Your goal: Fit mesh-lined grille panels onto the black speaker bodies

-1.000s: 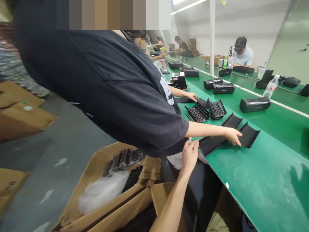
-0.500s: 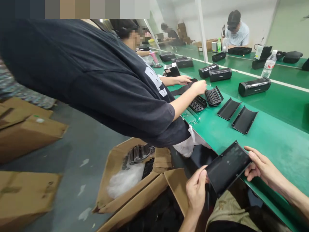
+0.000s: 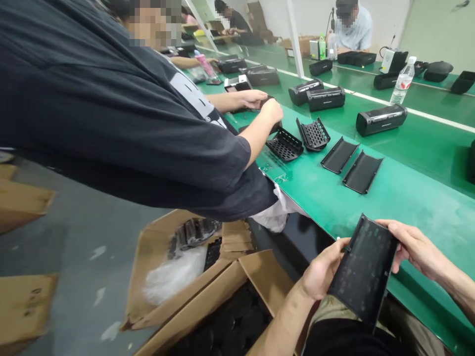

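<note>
A curved black plastic panel (image 3: 365,269) is held between my two hands above my lap, its hollow side facing up toward me. My left hand (image 3: 324,269) grips its left edge, the fingers partly hidden behind it. At the upper right edge, my right hand (image 3: 411,247) has its thumb and fingers closed around the panel. Two similar panels, a nearer one (image 3: 362,172) and a farther one (image 3: 340,155), lie on the green table (image 3: 419,212). Left of those sit black perforated grille shells (image 3: 313,134).
A co-worker in a dark shirt (image 3: 148,133) reaches over the table at left, handling a black part. Below stand open cardboard boxes (image 3: 218,287) with black parts. Black cylindrical speaker-like units (image 3: 381,119) and a water bottle (image 3: 403,81) stand farther back.
The panel has turned to a steeper angle, its lower end now nearer my body. My left hand has shifted up along its left edge. The camera view has moved; the co-worker's hands now appear farther left.
</note>
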`<state>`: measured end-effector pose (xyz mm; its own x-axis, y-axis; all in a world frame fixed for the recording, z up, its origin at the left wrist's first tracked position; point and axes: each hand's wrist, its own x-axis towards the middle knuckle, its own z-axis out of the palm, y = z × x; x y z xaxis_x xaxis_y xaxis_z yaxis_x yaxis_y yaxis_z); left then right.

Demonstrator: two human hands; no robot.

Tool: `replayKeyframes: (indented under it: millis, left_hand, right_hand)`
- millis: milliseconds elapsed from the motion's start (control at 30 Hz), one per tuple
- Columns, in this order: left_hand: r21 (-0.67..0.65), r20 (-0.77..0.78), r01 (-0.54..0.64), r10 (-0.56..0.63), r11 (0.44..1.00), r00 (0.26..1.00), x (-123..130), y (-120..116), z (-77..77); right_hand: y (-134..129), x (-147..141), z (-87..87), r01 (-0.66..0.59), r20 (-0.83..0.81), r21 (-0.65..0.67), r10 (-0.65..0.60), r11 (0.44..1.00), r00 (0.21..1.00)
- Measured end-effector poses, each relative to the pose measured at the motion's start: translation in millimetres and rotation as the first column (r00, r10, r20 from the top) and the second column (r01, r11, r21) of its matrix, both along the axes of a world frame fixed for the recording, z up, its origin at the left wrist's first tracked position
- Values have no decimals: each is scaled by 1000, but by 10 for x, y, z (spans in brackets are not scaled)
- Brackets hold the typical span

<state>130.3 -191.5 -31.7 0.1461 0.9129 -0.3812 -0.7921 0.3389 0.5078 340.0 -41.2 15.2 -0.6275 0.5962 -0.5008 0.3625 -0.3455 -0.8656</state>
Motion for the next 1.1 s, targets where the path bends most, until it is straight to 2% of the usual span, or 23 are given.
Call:
replayKeyframes:
  millis: [100, 167, 300, 367, 500, 733, 967, 1100]
  left_hand:
    - [41, -163, 107, -99, 993, 982, 17, 20, -22]
    - [44, -219, 156, -143, 987, 965, 29, 11, -17]
    - [35, -249, 184, -170, 982, 953, 63, -3, 14]
    - [28, -253, 179, -166, 984, 953, 80, -8, 28]
    - [29, -277, 192, -176, 981, 945, 94, -11, 53]
    - [30, -287, 196, -180, 980, 941, 105, 30, 60]
    - [-20, -232, 151, -151, 988, 961, 114, 28, 56]
    - [-28, -193, 108, -111, 994, 975, 140, 51, 64]
  right_hand:
    - [157, 18, 53, -151, 162, 64, 139, 986, 977]
    - [288, 0, 98, -243, 227, 94, 217, 965, 949]
    - [503, -72, 140, -403, 244, 190, 355, 895, 902]
    - [544, -97, 122, -464, 236, 189, 419, 865, 877]
    - [522, -100, 51, -468, 197, 150, 437, 871, 877]
    - [519, -53, -7, -441, 181, 160, 413, 883, 893]
    - [537, -38, -50, -436, 189, 156, 407, 886, 894]
    - [512, -50, -14, -437, 189, 141, 409, 888, 893]
